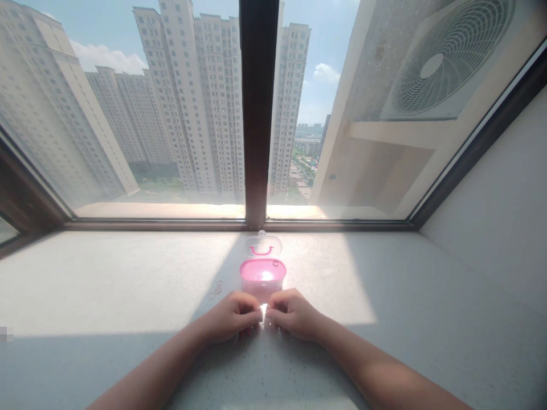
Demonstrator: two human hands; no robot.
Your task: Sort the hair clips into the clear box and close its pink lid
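My left hand [233, 317] and my right hand [293, 313] rest on the pale windowsill, fingers curled, fingertips almost meeting. Between the fingertips sits a tiny bright item [263, 312] that both hands pinch; it is too small to name. Just beyond the hands stands a small pink box [262, 275], open, with its clear lid [262, 245] swung back toward the window and a pink handle on it. A few thin rings [216, 290] lie on the sill left of the box.
The stone windowsill [128, 285] runs wide to both sides. A window with a dark middle post [257, 114] closes the far edge. A white wall [499, 216] rises on the right. Outside are tall buildings and an air-conditioner unit [448, 57].
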